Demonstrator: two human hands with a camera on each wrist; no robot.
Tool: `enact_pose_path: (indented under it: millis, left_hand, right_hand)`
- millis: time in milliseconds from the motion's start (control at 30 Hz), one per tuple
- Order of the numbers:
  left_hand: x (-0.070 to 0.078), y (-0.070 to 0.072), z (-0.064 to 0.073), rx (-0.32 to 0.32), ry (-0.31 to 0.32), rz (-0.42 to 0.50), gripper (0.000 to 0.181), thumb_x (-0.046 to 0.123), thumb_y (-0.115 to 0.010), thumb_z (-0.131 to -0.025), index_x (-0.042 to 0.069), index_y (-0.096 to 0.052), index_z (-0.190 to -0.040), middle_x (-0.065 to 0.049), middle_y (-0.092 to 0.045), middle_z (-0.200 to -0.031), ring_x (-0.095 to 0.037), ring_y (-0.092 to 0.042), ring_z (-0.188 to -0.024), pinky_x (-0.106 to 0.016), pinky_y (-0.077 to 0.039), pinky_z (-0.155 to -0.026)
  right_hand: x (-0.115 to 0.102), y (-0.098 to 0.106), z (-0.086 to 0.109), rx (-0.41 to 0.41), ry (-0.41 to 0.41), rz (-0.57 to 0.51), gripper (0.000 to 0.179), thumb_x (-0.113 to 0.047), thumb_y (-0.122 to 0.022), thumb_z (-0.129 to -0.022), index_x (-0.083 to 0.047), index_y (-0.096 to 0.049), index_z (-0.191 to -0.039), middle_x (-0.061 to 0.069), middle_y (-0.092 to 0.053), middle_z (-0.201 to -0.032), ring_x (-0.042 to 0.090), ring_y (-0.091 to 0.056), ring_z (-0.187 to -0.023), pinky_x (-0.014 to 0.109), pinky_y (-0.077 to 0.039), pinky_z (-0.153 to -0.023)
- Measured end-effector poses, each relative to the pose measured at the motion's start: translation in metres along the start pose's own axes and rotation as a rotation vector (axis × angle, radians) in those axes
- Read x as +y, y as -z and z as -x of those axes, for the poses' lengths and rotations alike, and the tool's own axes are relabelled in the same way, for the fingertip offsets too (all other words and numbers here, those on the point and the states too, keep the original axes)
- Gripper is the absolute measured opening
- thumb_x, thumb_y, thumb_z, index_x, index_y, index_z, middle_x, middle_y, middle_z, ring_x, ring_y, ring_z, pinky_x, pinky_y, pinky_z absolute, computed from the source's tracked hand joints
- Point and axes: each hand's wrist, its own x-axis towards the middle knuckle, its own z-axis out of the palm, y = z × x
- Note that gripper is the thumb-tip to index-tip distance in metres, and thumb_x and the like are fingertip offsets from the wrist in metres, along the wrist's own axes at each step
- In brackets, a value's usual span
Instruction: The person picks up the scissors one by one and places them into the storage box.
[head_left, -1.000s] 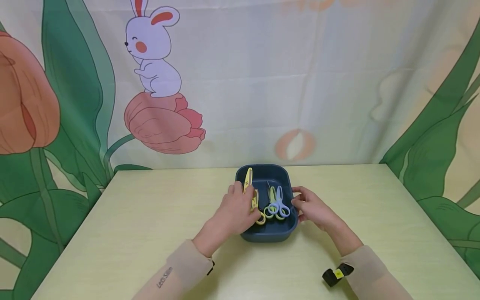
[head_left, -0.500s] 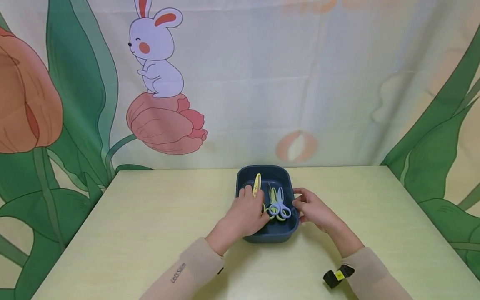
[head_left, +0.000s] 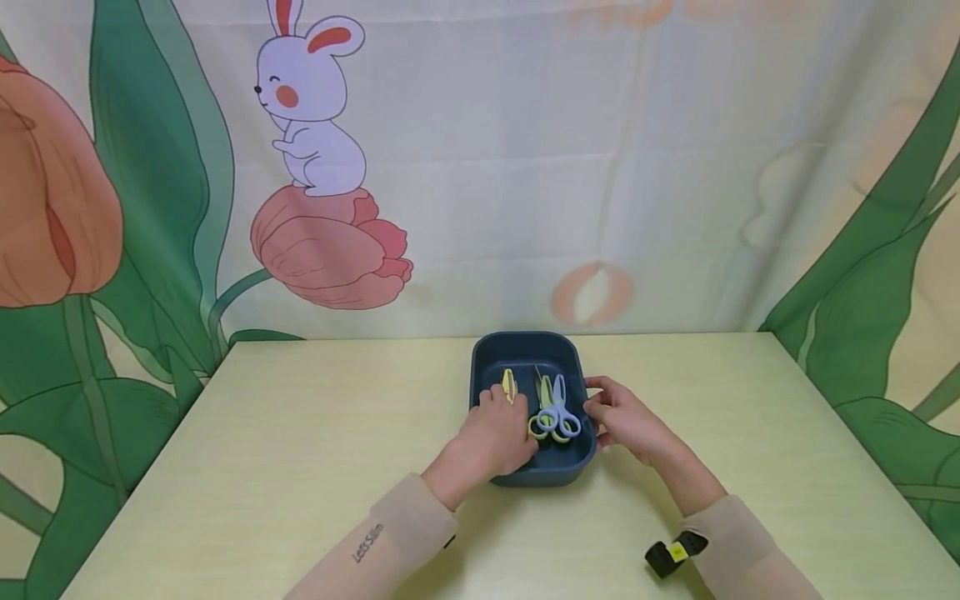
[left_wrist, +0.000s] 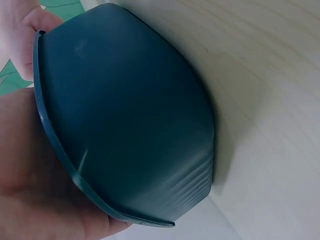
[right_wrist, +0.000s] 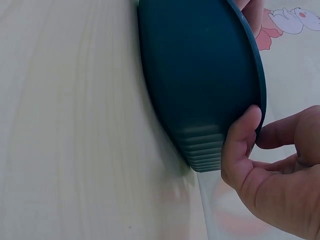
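Note:
A dark blue rectangular box (head_left: 543,477) stands on the table. Inside its left part, my left hand (head_left: 491,433) grips yellow scissors (head_left: 509,386), whose blade end shows beyond the fingers; the handles are hidden under the hand. To the right in the box lie light blue scissors (head_left: 559,410), overlapping green scissors (head_left: 545,392). My right hand (head_left: 626,417) pinches the box's right rim, as the right wrist view shows with fingers (right_wrist: 239,145) on the outer wall. In the left wrist view the box wall (left_wrist: 130,115) hides the scissors, and the left hand (left_wrist: 40,185) reaches over the rim.
The pale wooden table (head_left: 315,417) reaches back to a hanging cloth (head_left: 480,167) printed with a rabbit and tulips. A black strap with a yellow mark (head_left: 677,551) is at the right sleeve (head_left: 731,533).
My left hand has moved rightward and lower into the box with the yellow scissors, and less of their blade shows. My right hand keeps its place on the rim.

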Motion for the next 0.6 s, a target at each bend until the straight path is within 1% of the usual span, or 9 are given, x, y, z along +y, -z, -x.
enact_pose_path:
  millis: [100,267,433,500,600]
  left_hand:
    - [0.0004,-0.0010,0.0005,-0.003,0.000,-0.012,0.046,0.037,-0.064,-0.099,0.000,-0.058,-0.126,-0.024,-0.051,-0.115,-0.032,-0.050,-0.100,-0.042,-0.053,-0.081]
    - [0.0019,-0.0016,0.0031,-0.005,-0.007,-0.083,0.044,0.039,-0.061,-0.101,0.002,-0.060,-0.125,-0.022,-0.052,-0.113,-0.030,-0.050,-0.098,-0.041,-0.053,-0.080]
    - [0.0028,-0.0022,0.0047,-0.015,-0.006,-0.116,0.053,0.048,-0.058,-0.102,0.006,-0.058,-0.134,-0.023,-0.051,-0.127,-0.032,-0.050,-0.109,-0.042,-0.051,-0.088]
    - [0.0030,-0.0014,0.0057,-0.007,-0.009,-0.113,0.055,0.050,-0.058,-0.102,0.007,-0.058,-0.136,-0.023,-0.049,-0.134,-0.033,-0.050,-0.114,-0.042,-0.050,-0.091]
    - [0.0025,0.0006,0.0077,0.014,-0.019,-0.096,0.055,0.050,-0.059,-0.102,0.007,-0.058,-0.136,-0.024,-0.048,-0.138,-0.034,-0.049,-0.117,-0.043,-0.049,-0.093]
  right_hand:
    - [0.0002,0.0001,0.0004,0.001,-0.001,0.003,0.049,-0.003,-0.042,-0.105,0.009,-0.029,-0.151,0.026,-0.050,-0.110,0.022,-0.057,-0.077,0.033,-0.054,-0.060]
    - [-0.0001,0.0006,0.0003,0.008,0.001,0.003,0.049,-0.003,-0.042,-0.105,0.009,-0.030,-0.151,0.026,-0.050,-0.110,0.023,-0.057,-0.077,0.033,-0.054,-0.060]
    - [0.0004,0.0007,0.0012,0.002,0.017,0.002,0.050,-0.004,-0.042,-0.105,0.009,-0.029,-0.151,0.026,-0.051,-0.111,0.021,-0.057,-0.078,0.033,-0.054,-0.060]
    - [0.0002,0.0009,0.0017,0.002,0.022,0.002,0.050,-0.004,-0.042,-0.105,0.009,-0.028,-0.152,0.026,-0.051,-0.111,0.022,-0.057,-0.078,0.033,-0.054,-0.059]
    - [-0.0014,0.0007,0.0026,0.006,0.021,0.002,0.051,-0.004,-0.043,-0.105,0.009,-0.028,-0.152,0.025,-0.051,-0.110,0.022,-0.057,-0.078,0.034,-0.054,-0.060]
